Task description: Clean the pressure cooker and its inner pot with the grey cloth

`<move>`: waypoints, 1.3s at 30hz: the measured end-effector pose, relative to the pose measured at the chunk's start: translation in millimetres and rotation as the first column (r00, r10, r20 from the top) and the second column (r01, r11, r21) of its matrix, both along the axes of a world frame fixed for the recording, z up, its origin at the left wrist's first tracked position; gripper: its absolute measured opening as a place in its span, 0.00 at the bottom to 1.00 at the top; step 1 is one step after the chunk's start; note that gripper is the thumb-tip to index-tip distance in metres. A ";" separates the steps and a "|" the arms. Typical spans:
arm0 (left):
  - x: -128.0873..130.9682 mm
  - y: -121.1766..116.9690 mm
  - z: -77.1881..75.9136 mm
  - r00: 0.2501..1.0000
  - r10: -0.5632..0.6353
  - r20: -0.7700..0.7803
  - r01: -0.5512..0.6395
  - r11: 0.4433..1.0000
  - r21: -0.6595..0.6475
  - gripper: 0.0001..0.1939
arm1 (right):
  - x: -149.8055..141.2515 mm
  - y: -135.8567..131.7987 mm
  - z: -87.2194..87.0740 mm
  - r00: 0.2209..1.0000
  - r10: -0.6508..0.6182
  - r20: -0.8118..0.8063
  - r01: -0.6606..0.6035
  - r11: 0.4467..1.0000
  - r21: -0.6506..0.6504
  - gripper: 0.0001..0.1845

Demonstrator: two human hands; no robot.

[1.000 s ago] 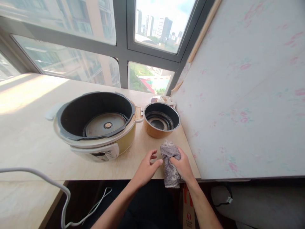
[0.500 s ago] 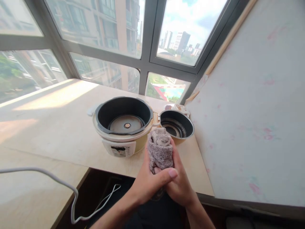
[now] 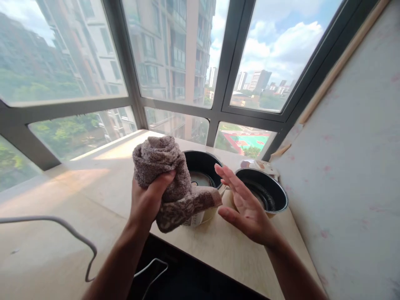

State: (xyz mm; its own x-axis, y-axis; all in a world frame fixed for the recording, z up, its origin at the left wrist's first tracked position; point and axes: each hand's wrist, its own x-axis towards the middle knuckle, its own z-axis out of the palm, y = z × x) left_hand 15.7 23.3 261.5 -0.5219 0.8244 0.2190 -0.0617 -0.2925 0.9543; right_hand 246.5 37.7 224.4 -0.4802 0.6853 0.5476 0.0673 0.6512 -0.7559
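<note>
Holding up a fuzzy towel [image 3: 162, 166].
Squeezing it in the left hand [image 3: 148, 201], in front of the big cooker [image 3: 207, 214], with the right hand [image 3: 247, 210] wide open near the small pot [image 3: 276, 191].

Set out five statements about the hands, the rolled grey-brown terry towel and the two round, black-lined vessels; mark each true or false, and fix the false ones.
1. The left hand grips the rolled grey-brown terry towel. True.
2. The right hand is clenched round the towel too. False: it is open, with its fingers extended.
3. The small round black-lined pot stands to the right of the large round black-lined cooker. True.
4. A lid covers the small pot. False: its top is open and its inside shows.
5. The towel hides part of the large cooker from view. True.
</note>
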 end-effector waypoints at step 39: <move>40.0 216.2 -82.1 -0.517 -0.548 -0.657 0.243 0.643 -0.727 0.30 | 9.8 134.4 -79.4 0.813 -0.579 0.055 0.556 0.745 -0.368 0.24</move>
State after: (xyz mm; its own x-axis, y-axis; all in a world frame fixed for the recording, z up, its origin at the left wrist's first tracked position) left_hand 55.7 239.5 179.4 0.6499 0.6984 -0.2999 0.7439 -0.6653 0.0628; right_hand 256.3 172.0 145.0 0.0847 0.9695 0.2298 0.2870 0.1972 -0.9374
